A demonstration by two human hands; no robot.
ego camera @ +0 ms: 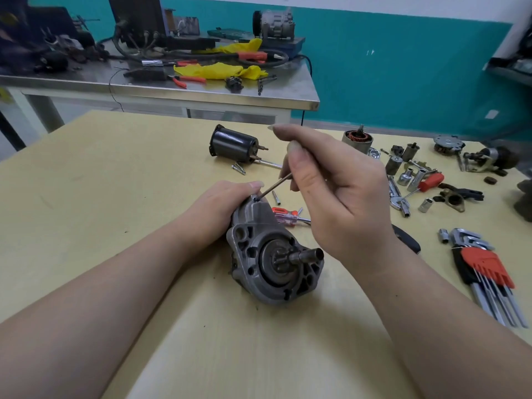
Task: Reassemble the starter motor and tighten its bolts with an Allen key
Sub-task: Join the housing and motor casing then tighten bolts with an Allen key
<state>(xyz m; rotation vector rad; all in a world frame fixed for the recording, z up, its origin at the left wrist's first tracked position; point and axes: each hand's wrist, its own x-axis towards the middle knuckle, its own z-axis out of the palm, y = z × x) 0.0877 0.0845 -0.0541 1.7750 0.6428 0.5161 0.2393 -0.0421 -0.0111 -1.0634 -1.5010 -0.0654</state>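
the rear of the starter motor housing (273, 254) is hidden behind the left hand (218, 208), whose fingers are curled round it from the far side; only a fingertip is seen over the top. the housing is laid on the yellow bench (115, 182), its pinion shaft pointed toward the viewer. the handle end of the allen key (273, 187) is covered by the right hand (334, 191), by which it is pinched between thumb and fingers; its tip is set in a bolt hole at the top of the housing. whether a bolt is seated there cannot be told. right of the housing, a red holder (486, 267) is filled with a set of allen keys, cut off partly by the right forearm. beyond the housing, a black cylindrical case (233, 144) is laid on its side; its inside cannot be made out. small sockets (403, 177) and parts farther right are blurred.
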